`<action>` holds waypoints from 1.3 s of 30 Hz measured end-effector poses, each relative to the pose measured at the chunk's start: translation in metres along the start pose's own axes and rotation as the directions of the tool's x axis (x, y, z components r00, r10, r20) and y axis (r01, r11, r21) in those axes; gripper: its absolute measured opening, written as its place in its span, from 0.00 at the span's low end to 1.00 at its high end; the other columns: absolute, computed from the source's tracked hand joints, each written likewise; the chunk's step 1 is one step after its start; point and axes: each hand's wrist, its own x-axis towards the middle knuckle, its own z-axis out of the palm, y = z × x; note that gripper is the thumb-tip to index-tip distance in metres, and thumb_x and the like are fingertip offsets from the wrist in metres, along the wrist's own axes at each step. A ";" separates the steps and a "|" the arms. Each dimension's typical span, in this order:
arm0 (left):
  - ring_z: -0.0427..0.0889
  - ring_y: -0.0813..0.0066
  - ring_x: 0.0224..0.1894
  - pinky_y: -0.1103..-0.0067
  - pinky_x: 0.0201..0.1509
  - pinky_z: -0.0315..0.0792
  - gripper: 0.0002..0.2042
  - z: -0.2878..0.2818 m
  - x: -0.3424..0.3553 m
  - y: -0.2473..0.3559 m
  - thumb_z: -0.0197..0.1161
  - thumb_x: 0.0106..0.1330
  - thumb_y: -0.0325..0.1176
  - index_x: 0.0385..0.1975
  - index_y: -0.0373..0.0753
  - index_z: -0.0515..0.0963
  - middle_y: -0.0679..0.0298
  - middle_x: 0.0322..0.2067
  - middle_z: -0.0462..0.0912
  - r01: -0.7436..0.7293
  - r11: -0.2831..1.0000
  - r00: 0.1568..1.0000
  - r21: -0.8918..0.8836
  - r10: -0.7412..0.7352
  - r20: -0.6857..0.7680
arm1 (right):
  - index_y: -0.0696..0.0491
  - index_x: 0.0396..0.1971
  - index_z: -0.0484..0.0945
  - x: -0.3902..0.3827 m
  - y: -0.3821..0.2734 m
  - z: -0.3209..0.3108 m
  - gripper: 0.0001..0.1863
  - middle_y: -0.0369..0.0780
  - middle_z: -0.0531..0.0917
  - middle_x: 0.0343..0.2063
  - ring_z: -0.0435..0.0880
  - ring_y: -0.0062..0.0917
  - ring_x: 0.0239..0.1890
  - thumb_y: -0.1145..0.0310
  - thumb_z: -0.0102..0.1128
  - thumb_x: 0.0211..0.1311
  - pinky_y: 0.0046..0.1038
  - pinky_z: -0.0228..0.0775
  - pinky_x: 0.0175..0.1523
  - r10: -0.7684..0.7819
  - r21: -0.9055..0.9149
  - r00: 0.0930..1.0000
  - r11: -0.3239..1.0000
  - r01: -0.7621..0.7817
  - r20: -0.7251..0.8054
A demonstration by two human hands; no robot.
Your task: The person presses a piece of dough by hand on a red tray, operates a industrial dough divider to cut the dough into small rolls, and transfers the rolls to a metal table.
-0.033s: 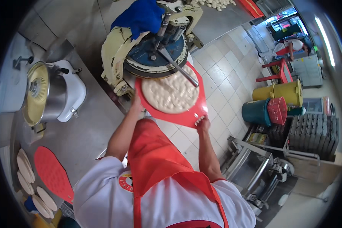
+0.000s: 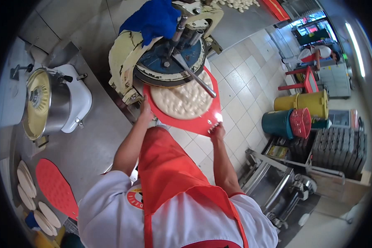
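A flat round of pale, dimpled dough [image 2: 181,100] lies on a red board [image 2: 186,128]. My left hand [image 2: 144,109] is closed on the board's left edge, and my right hand [image 2: 217,131] grips its near right corner. The far part of board and dough reaches under the round blue head [image 2: 151,64] of a cream-coloured dough press [image 2: 122,62]. A metal lever [image 2: 198,82] slants across above the dough. Over the top of the press hangs a blue cloth [image 2: 153,20].
On the steel table [image 2: 99,144] at left stand a mixer bowl [image 2: 56,105] and another red board [image 2: 56,186]. Pale discs [image 2: 25,177] lie at far left. Bins [image 2: 277,123], stacked trays [image 2: 337,144] and a roller machine [image 2: 273,190] stand right. A person [image 2: 316,53] bends in the distance.
The red board with its dough has shifted slightly left and away from me, further beneath the press head. Both hands moved with it and keep their hold.
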 end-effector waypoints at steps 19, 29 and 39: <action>0.78 0.81 0.38 0.81 0.41 0.70 0.15 0.066 -0.122 0.146 0.59 0.67 0.47 0.43 0.42 0.77 0.69 0.38 0.81 0.051 0.589 0.915 0.807 -0.351 0.198 | 0.47 0.36 0.64 0.132 0.048 0.197 0.22 0.36 0.72 0.23 0.73 0.24 0.19 0.41 0.50 0.66 0.29 0.69 0.21 0.327 -0.290 0.897 0.926 -0.242 0.297; 0.83 0.64 0.27 0.74 0.37 0.75 0.13 0.402 -0.219 0.285 0.71 0.48 0.45 0.24 0.43 0.79 0.65 0.20 0.82 -0.929 0.151 -0.147 -0.338 0.687 0.712 | 0.40 0.72 0.28 0.156 -0.046 0.035 0.55 0.44 0.41 0.72 0.57 0.46 0.68 0.32 0.51 0.58 0.50 0.59 0.65 0.523 -0.241 0.852 0.831 -0.502 0.029; 0.84 0.56 0.31 0.68 0.37 0.75 0.16 0.513 -0.196 0.439 0.66 0.54 0.44 0.26 0.34 0.80 0.51 0.24 0.81 -0.879 -0.388 -0.230 0.277 0.854 0.466 | 0.53 0.67 0.57 0.013 -0.346 0.160 0.34 0.45 0.71 0.54 0.73 0.35 0.54 0.52 0.49 0.66 0.28 0.68 0.51 -0.511 -0.469 0.774 0.616 0.633 0.373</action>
